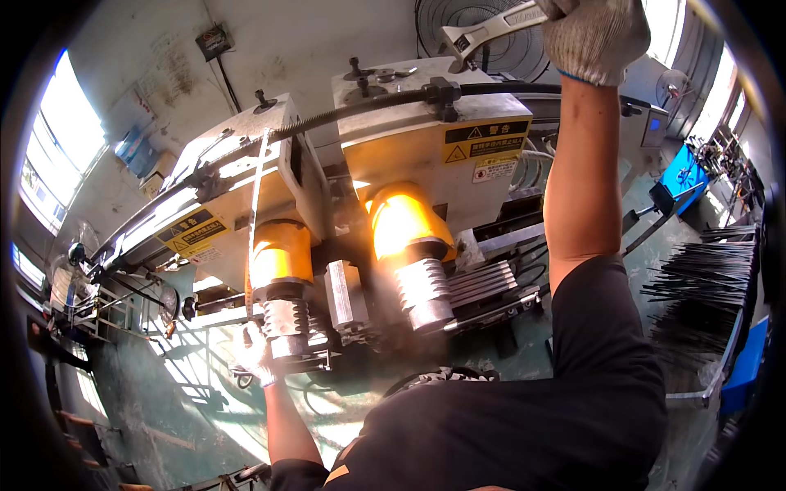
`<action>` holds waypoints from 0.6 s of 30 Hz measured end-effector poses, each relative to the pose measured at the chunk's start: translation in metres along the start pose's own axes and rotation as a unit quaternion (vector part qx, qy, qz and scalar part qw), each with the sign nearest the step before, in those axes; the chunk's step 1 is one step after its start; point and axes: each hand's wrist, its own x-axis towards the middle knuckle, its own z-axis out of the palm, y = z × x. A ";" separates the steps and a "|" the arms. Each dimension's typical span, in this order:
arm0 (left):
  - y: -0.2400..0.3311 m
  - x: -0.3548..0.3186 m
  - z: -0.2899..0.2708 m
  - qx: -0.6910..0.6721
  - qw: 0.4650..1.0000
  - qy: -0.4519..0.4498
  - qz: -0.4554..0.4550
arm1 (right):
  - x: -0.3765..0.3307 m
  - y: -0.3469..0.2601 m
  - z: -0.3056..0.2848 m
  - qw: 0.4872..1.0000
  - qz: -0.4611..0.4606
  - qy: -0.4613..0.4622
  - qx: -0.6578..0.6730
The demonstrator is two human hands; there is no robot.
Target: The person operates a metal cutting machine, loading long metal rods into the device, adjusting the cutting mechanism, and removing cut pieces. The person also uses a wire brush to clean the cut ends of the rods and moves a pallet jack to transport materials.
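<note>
My right hand (596, 39), in a knitted glove, is raised at the upper right and wrapped around the handle of an adjustable wrench (495, 31). The wrench's jaw points left, above the machine's right-hand housing. Lower left, my gloved left hand (255, 353) is closed at the bottom end of a narrow pale strip that looks like a measuring tape (255, 200). This strip stands nearly upright, its top by the long dark bar (319, 120) across the machine. Glare washes out the left fingers. Beside that hand is a ribbed metal roller (286, 323) under an orange cylinder (282, 250).
A second orange cylinder (405, 217) with a threaded metal roller (423, 290) stands to the right. Yellow-black warning labels (487, 141) mark the housings. A rack of thin dark rods (704, 282) is at far right, and a large fan (479, 29) stands behind.
</note>
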 end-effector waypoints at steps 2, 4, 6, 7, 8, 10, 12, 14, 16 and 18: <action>0.019 0.011 -0.014 -0.033 0.999 -0.011 0.001 | -0.026 -0.020 0.005 0.967 0.075 0.029 0.240; 0.009 -0.013 0.007 -0.097 0.995 0.007 -0.030 | -0.022 -0.027 0.004 0.878 0.117 0.017 0.464; 0.011 -0.010 0.012 -0.097 0.995 0.005 -0.029 | -0.034 -0.030 -0.003 0.827 0.137 0.015 0.545; 0.017 -0.010 0.015 -0.075 0.997 0.003 -0.020 | -0.042 -0.032 -0.006 0.798 0.149 0.017 0.583; 0.020 -0.009 0.018 -0.053 0.999 0.003 -0.011 | -0.048 -0.034 -0.007 0.790 0.154 0.018 0.593; 0.007 -0.007 0.006 -0.037 0.999 -0.009 -0.004 | -0.059 -0.056 -0.003 0.808 0.204 0.076 0.547; 0.003 -0.009 0.003 -0.049 0.999 -0.006 -0.011 | -0.072 -0.051 0.005 0.799 0.134 0.074 0.581; -0.005 -0.011 -0.003 -0.072 0.997 -0.008 -0.035 | -0.082 -0.057 0.007 0.810 0.114 0.086 0.569; -0.020 -0.007 -0.006 -0.104 0.993 -0.020 -0.045 | -0.066 -0.058 0.019 0.820 0.157 0.110 0.539; -0.025 -0.006 0.001 -0.245 0.965 -0.017 -0.091 | -0.068 -0.051 0.018 0.799 0.176 0.111 0.565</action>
